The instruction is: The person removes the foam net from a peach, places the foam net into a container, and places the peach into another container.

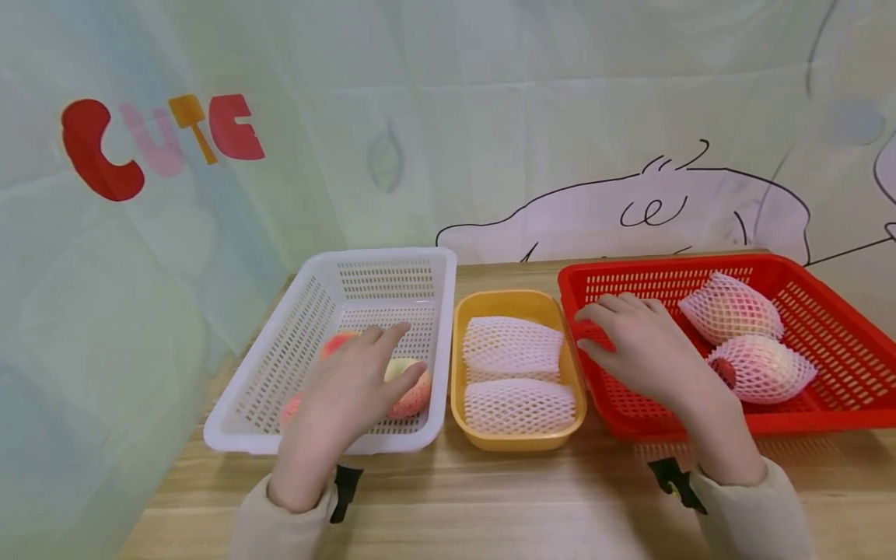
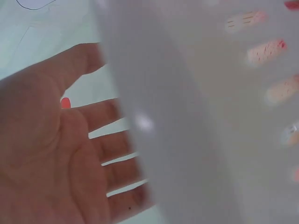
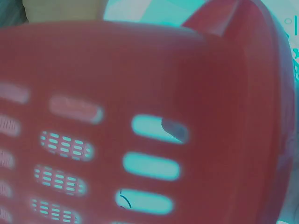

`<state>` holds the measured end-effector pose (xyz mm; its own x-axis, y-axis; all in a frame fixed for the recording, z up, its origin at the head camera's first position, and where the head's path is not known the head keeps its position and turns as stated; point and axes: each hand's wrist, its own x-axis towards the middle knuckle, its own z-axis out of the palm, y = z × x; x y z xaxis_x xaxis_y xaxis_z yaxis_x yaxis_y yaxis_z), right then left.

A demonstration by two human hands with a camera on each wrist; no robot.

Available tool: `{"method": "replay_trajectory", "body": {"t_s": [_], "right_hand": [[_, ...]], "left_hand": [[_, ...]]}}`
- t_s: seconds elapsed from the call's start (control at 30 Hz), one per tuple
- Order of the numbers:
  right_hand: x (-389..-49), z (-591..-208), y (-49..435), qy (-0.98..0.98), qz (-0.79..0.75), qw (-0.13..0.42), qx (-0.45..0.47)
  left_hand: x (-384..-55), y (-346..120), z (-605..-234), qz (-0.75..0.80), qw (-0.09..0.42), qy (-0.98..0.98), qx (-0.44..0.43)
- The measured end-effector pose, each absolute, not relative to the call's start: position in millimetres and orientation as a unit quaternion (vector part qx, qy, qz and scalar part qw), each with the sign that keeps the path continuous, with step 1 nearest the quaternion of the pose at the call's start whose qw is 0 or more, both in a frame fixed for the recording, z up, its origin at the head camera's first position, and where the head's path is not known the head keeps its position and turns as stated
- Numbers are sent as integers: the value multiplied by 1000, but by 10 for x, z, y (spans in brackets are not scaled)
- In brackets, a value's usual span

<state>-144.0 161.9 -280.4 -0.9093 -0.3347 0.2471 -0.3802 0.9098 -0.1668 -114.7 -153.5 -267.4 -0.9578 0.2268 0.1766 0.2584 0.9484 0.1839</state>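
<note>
My left hand point(image 1: 346, 385) hovers over the white basket point(image 1: 442, 342), fingers extended and grasping nothing. Peaches lie beneath it: one point(image 1: 409, 393) beside the thumb, others partly hidden by the hand. In the left wrist view, the palm and spread fingers of the left hand point(image 2: 60, 135) show behind the blurred basket wall point(image 2: 187, 116). Over the left part of the red basket point(image 1: 840, 420) is my right hand point(image 1: 640, 346), its fingers loosely bent around nothing. Two fruits in white foam nets point(image 1: 735, 309) lie right of it. The red basket's wall point(image 3: 210, 107) hides that hand in the right wrist view.
Between the baskets stands a yellow tray point(image 1: 518, 443) holding two white foam net sleeves point(image 1: 512, 344), one behind the other. All three containers rest on a wooden table point(image 1: 490, 498). A printed curtain point(image 1: 490, 140) hangs behind and along the left side.
</note>
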Motion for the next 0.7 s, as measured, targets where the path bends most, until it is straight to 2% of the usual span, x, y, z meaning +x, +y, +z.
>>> {"method": "replay_trajectory", "body": {"t_s": [0.7], "right_hand": [[-1428, -2723, 1927, -982, 126, 54, 129]], "left_hand": [[-1215, -1399, -2779, -157, 165, -965, -131]]}}
